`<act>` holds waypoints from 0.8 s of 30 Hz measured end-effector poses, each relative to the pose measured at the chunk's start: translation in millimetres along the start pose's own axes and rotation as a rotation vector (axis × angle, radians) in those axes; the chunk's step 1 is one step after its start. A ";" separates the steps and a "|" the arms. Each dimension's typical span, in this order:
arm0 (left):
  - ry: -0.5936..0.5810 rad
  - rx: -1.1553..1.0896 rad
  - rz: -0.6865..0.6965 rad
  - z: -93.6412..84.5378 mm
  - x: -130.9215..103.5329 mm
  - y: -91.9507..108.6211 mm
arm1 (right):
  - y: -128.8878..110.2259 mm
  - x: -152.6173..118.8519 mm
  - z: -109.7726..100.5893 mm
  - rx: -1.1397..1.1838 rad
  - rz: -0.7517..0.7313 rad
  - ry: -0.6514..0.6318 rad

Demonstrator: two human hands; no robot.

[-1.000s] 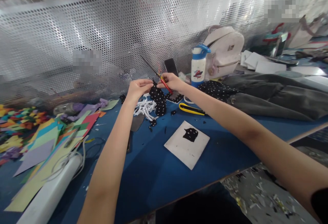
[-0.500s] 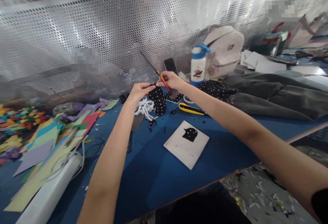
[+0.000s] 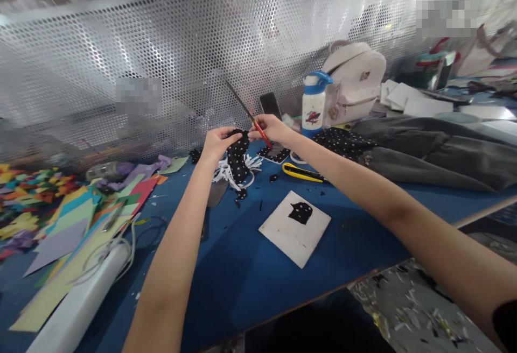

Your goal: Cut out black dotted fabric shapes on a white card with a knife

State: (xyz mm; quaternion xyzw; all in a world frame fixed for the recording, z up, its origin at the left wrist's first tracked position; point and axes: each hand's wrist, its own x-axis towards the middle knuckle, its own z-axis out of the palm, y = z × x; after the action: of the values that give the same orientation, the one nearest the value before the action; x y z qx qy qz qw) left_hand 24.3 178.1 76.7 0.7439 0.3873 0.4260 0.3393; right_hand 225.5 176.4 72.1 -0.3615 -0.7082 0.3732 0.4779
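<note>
My left hand [image 3: 220, 142] pinches the top edge of a black polka-dot fabric piece [image 3: 237, 160], which hangs down over the table. Close beside it, my right hand [image 3: 270, 128] grips red-handled scissors [image 3: 263, 133], their blades pointing up and to the left, away from the cloth. The right fingertips are at the fabric's upper right corner. Behind and below the cloth lies a bunch of white strips [image 3: 255, 163]. Nearer to me, a white square board [image 3: 283, 229] carries a small cut piece of the dotted fabric [image 3: 301, 212].
A yellow utility knife [image 3: 301, 172] lies right of the hands. Farther back stand a phone [image 3: 269, 104], a blue-and-white bottle [image 3: 313, 105] and a backpack [image 3: 357, 81]. Dark grey cloth [image 3: 436, 151] spreads at right. Coloured paper [image 3: 60, 245] and a white power strip [image 3: 81, 302] lie at left.
The hanging dotted fabric has swung to the left, showing more white strips on its right. My left hand has shifted slightly left and up; the scissors stay in my right hand.
</note>
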 end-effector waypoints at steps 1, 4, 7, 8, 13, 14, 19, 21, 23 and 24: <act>-0.017 0.004 0.016 -0.7 -0.8 1.3 | 1.0 0.5 -0.4 -0.007 0.004 -0.003; -0.061 0.019 0.068 -2.5 -3.1 4.4 | 4.1 1.9 -1.5 -0.026 0.013 -0.007; -0.085 0.050 0.116 -3.1 -5.3 5.0 | 6.5 2.4 -2.4 -0.042 0.013 -0.005; -0.094 0.061 0.127 -3.3 -6.3 4.9 | 6.8 2.2 -2.7 -0.046 0.012 -0.003; -0.148 0.091 0.171 -5.7 -11.5 9.0 | 1.5 -1.5 -9.5 -0.072 -0.017 0.037; -0.156 0.093 0.180 -6.7 -12.3 10.8 | -1.4 -2.4 -12.8 -0.075 -0.027 0.049; -0.201 0.083 0.230 -11.9 -15.1 17.6 | -20.5 -6.1 -34.0 -0.026 -0.057 0.105; -0.227 0.073 0.247 -12.4 -16.3 18.6 | -25.0 -7.6 -38.2 0.017 -0.042 0.094; -0.250 0.060 0.261 -11.4 -17.2 19.6 | -24.4 -9.7 -35.9 0.063 -0.009 0.045; -0.259 0.053 0.266 -10.3 -17.5 20.3 | -22.2 -10.8 -32.2 0.083 0.013 0.009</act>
State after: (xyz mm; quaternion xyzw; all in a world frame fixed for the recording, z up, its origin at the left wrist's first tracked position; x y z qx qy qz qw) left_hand 15.0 155.2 91.4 0.8460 0.2497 0.3573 0.3072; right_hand 255.5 162.6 95.6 -0.3477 -0.6877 0.4036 0.4932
